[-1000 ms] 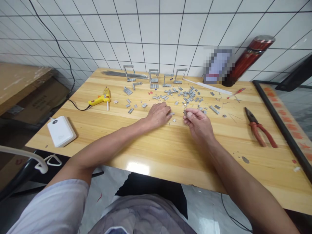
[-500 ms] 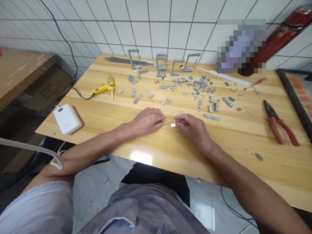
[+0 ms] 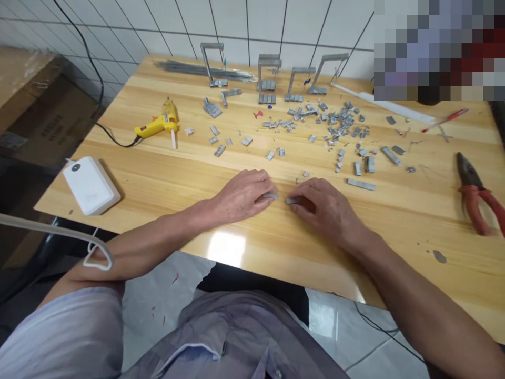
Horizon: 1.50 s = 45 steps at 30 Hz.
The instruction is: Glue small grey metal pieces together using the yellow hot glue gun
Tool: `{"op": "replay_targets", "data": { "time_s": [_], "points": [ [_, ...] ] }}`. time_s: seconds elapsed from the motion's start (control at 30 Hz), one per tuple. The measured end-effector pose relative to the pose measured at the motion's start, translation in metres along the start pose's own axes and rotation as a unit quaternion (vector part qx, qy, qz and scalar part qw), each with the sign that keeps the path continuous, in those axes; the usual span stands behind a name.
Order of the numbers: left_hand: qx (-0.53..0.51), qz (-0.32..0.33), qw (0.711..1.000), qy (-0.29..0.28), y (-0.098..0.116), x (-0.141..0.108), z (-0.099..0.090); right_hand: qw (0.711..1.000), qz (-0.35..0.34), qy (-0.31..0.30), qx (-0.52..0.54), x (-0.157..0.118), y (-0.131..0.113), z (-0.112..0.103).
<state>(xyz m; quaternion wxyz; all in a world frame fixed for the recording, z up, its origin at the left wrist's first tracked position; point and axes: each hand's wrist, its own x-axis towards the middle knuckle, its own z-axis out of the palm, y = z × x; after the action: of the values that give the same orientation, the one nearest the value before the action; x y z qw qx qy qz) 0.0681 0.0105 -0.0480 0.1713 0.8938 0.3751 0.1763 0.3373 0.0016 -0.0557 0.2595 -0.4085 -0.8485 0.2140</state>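
We see a white tiled wall [image 3: 226,21] behind a pale wooden table [image 3: 165,179] that spans most of the view. Over the table's middle, nearer its front edge, the person's left hand [image 3: 246,195] and right hand [image 3: 329,208] face each other, near but not touching. Red-handled pliers [image 3: 472,183] lie at the far right. On the left are a yellow glue gun [image 3: 160,125], lying on its side, and, closer to us, a white boxy device [image 3: 90,184] with a round dark spot on top. Toward the wall, several small gray frames [image 3: 260,79] stand upright, and before them loose gray pieces [image 3: 345,123] are scattered, thickest right of centre. Smallest in our account are two slim gray bits: the left hand is pinched on the left bit [image 3: 271,196], the right hand on the right bit [image 3: 292,201], their ends pointing at one another across a narrow gap, though the hands cover part of both, so we cannot be sure of their full length
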Motion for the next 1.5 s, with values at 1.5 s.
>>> {"op": "replay_targets", "data": {
  "time_s": [1.5],
  "points": [
    [-0.037,0.054,0.997,0.046,0.0008,-0.0023,0.0077,0.996,-0.044,0.012,-0.073,0.0005,-0.0089,0.0077]
  ]
}}
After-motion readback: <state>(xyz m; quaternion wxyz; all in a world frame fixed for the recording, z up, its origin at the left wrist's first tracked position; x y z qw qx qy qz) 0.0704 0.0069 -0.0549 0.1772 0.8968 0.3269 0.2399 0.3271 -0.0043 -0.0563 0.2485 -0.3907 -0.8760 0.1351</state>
